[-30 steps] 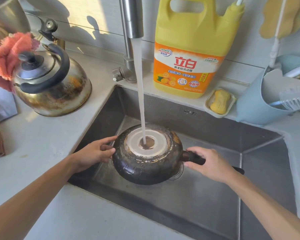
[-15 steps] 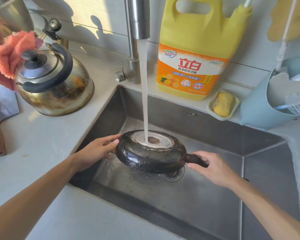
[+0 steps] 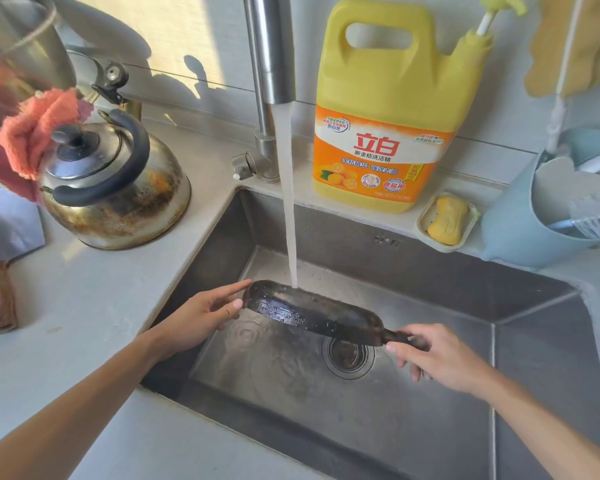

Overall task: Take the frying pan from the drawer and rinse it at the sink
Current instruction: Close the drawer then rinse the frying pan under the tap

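Blackened round metal frying pan hangs tilted over the steel sink, right hand gripping its handle at 4 o'clock, left hand, fingers straight, steadying the rim at 9 o'clock; the tap stream hitting that wet edge may twist it loose

Far, L to R: 1 cloth, 1 kettle, 1 tap, 1 detergent jug, 1 soap bar, 1 dish, 1 blue holder. Nearer: 1 sink, 1 drain, 1 frying pan, 2 hands (left hand, right hand).
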Motion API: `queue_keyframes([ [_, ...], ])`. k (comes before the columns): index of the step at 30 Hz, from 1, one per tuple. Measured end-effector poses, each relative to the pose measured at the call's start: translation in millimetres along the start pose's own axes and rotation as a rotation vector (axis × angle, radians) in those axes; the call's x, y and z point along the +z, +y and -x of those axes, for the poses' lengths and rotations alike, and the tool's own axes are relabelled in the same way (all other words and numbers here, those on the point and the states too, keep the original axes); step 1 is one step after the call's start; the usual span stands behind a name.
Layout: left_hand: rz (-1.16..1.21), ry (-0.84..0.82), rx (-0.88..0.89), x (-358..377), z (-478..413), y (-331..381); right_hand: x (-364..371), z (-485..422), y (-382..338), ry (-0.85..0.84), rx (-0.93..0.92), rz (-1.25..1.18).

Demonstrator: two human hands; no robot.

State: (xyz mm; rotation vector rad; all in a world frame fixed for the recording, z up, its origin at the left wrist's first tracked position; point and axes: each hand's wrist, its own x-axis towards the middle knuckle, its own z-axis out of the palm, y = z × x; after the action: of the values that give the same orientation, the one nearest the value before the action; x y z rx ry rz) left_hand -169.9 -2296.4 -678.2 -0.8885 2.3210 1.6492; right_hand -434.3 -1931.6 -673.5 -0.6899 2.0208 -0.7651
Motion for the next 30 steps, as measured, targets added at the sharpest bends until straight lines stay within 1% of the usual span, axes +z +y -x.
queue_keyframes([
  [2,-0.011,-0.003,0.012,3.2,0.4,1.7,-1.1,0.3,-0.4,-0.021,0.017,-0.016],
  [6,-0.078,0.041,0.026,5.8,-3.0,-0.7,-1.1,0.9,-1.1,-0.026,0.019,-0.026],
  [11,-0.073,0.086,0.063,4.2,-4.9,-0.3,-4.7,-0.2,-2.4,-0.020,0.005,-0.018],
  [15,-0.189,0.083,0.077,1.7,-5.4,-3.3,-4.7,0.5,-1.2,-0.020,-0.034,0.044],
  [21,-0.280,0.123,0.087,5.1,0.7,-3.4,1.8,2.6,0.7,0.111,-0.077,0.080],
  [26,-0.418,0.093,0.058,5.3,2.4,2.4,0.5,6.7,-9.8,0.229,-0.144,0.140],
  [30,-0.454,0.144,0.095,5.2,2.5,2.9,1.1,7.8,-10.7,0.297,-0.200,0.133],
])
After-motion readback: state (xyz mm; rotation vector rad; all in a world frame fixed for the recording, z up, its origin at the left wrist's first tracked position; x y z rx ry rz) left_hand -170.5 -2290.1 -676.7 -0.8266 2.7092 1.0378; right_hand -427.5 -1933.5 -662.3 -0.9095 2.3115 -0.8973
